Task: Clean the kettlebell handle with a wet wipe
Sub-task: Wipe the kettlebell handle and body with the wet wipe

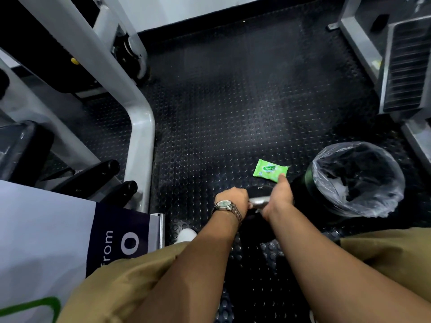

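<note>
My kettlebell (pixel 258 190) is black and sits upright on the studded floor (pixel 233 117), mostly hidden under my forearms. Its handle (pixel 258 202) is bare grey metal, running across between my fists. The green wipe pack (pixel 270 170) lies flat just beyond it, apparently still sealed, though it's blurry.

We see little of the kettlebell (pixel 258 191): both hands cover its handle (pixel 258 202) ends, forearms hide the body. Its far marking is too small to read. The bin (pixel 356 180) contents are indistinct.
</note>
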Demonstrator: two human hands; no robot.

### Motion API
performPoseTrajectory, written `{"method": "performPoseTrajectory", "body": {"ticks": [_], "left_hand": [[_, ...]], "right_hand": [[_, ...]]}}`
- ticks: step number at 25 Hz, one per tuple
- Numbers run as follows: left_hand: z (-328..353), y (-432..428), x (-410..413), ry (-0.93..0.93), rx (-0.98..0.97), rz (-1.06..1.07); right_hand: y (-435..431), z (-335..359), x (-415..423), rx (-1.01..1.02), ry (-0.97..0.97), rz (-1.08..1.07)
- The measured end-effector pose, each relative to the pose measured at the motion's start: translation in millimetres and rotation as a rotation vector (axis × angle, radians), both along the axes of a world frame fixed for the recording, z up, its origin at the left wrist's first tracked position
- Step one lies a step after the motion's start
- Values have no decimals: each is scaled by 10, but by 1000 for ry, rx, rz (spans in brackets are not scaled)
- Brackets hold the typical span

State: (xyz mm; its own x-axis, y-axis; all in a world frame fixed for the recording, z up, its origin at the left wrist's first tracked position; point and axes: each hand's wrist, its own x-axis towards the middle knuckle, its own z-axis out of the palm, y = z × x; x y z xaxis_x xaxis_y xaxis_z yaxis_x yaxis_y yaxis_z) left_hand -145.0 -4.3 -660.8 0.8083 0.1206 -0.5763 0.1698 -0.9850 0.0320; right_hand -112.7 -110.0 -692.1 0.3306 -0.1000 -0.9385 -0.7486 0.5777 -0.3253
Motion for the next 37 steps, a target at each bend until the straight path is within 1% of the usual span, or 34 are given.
{"method": "performPoseTrajectory", "body": {"ticks": [1, 2, 3, 5, 7, 9, 10, 11, 13, 14, 15, 17, 18, 20, 21, 22, 24, 25, 29, 30, 32, 34, 36, 37], "left_hand": [[-4, 0, 3, 5, -1, -2], [1, -5, 9, 4, 1, -7], [10, -12, 17, -4, 6, -13], [19, -19, 34, -18, 27, -28], [29, -31, 30, -18, 41, -33], [39, -23, 20, -18, 34, -38], [36, -16, 15, -19, 22, -39], [27, -10, 9, -17, 14, -39], [15, -6, 11, -8, 9, -40], [18, -6, 21, -6, 9, -41], [18, -2, 30, -2, 10, -44], [1, 3, 40, 11, 15, -52], [-2, 7, 42, 16, 16, -53], [1, 13, 36, 20, 8, -42], [-5, 15, 35, 25, 0, -34], [-20, 20, 31, 33, -9, -28], [-31, 25, 32, 43, -18, -24], [-28, 26, 34, 38, -13, -26], [-8, 16, 41, 12, 19, -51], [8, 8, 36, 11, 20, -53], [20, 8, 28, 23, 3, -36], [5, 10, 28, 36, -10, -23], [15, 10, 36, 23, -3, -30], [23, 7, 42, 13, 3, -36]], "right_hand": [[-18, -196, 84, -90, 54, -15], [-20, -242, 101, -116, 80, -20], [1, -72, 39, -82, 101, 25], [91, 463, -141, 62, 26, 169], [143, 554, -228, 164, -46, 260], [117, 548, -168, 174, -60, 191], [64, 549, -105, 165, -71, 76], [21, 500, -26, 123, -83, 9], [-42, 412, 28, 30, -53, -33], [-45, 392, 2, 21, -37, -26], [-29, 369, -45, 52, -34, 25], [44, 326, -172, 212, -50, 172], [72, 338, -213, 254, -46, 230], [73, 323, -171, 259, -32, 194], [38, 339, -104, 252, -32, 106], [-6, 366, -28, 230, -39, 39], [-43, 347, 55, 161, -33, -8], [-34, 367, 37, 152, -36, 17], [68, 340, -111, 240, -37, 198], [43, 327, -87, 232, -34, 184], [-45, 333, 12, 193, -38, 55], [-110, 292, 74, 77, -28, -34], [-58, 314, -7, 68, -41, 2], [5, 358, -75, 129, -58, 47]]}}
